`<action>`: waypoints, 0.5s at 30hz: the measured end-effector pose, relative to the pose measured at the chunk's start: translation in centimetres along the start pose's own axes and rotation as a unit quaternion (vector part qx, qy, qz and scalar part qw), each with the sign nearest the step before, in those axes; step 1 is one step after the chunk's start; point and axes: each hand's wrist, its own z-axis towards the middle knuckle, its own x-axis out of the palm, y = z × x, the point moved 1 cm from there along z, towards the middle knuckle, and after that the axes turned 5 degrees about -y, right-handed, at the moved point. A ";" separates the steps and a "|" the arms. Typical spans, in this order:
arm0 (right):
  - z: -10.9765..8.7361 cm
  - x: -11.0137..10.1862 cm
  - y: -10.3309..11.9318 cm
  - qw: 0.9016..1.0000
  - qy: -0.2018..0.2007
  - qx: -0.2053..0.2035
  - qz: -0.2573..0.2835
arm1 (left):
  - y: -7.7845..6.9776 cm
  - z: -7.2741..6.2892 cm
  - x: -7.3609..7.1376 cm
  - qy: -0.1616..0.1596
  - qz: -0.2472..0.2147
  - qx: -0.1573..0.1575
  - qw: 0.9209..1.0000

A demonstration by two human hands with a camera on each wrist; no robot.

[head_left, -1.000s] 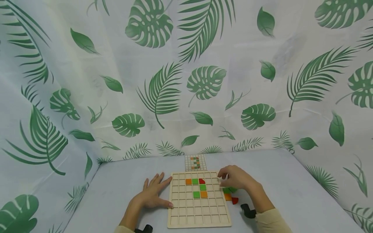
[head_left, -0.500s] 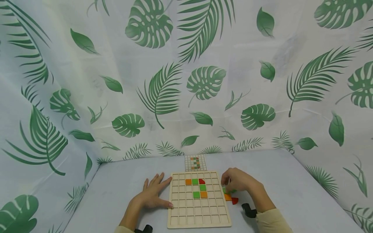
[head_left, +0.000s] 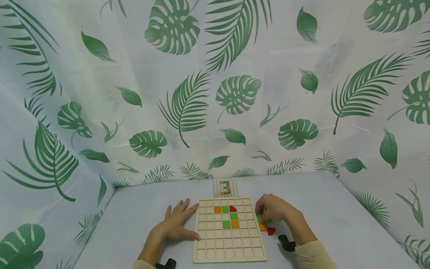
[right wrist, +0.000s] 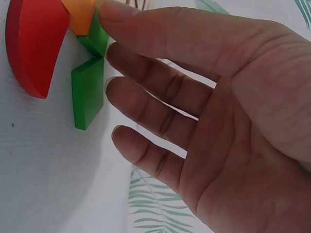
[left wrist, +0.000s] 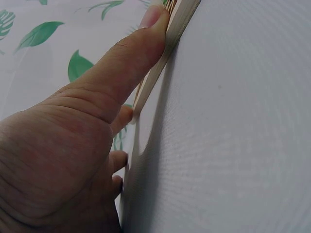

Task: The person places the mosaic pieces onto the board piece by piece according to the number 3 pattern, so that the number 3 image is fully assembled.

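Observation:
A square wooden grid board (head_left: pixel 231 243) lies on the table, with several orange and green square tiles and a red quarter-round tile (head_left: pixel 233 209) in its upper cells. My left hand (head_left: pixel 174 224) is spread flat at the board's left side, its thumb and a fingertip touching the edge. Right of the board, my right hand (head_left: pixel 273 208) reaches down with bent fingers over loose green tiles (right wrist: pixel 88 92). Its thumb tip is right by a green and an orange tile (right wrist: pixel 80 13); the index finger is mostly hidden, so a pinch cannot be made out.
A small pattern card (head_left: pixel 225 187) lies beyond the board's far edge. A loose red quarter-round tile (head_left: pixel 270 231) sits right of the board, near the black wrist camera (head_left: pixel 286 243). A leaf-printed cloth (head_left: pixel 235 93) hangs behind the table.
My right hand has shifted slightly right and down from the board's edge onto the loose tiles, then stayed there. The left hand and the tiles on the board have not moved.

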 end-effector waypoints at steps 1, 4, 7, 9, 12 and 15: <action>0.0 0.0 0.0 1.000 0.001 -0.002 -0.002 | 0.0 0.0 0.0 0.000 0.000 0.000 1.000; 0.2 0.2 -0.2 1.000 0.002 -0.009 -0.007 | 0.0 0.0 0.0 -0.002 0.001 0.002 1.000; 0.3 0.2 -0.2 1.000 0.004 -0.013 -0.011 | 0.0 0.0 0.0 -0.003 0.002 0.003 1.000; 0.3 0.2 -0.2 1.000 0.005 -0.012 -0.011 | 0.0 0.0 0.0 -0.003 0.003 0.004 1.000; 0.2 0.2 -0.1 1.000 0.004 -0.007 -0.009 | 0.0 0.0 -0.1 -0.002 0.002 0.004 1.000; 0.1 0.2 -0.1 1.000 0.002 -0.004 -0.009 | 0.0 0.0 -0.1 -0.003 0.002 0.004 1.000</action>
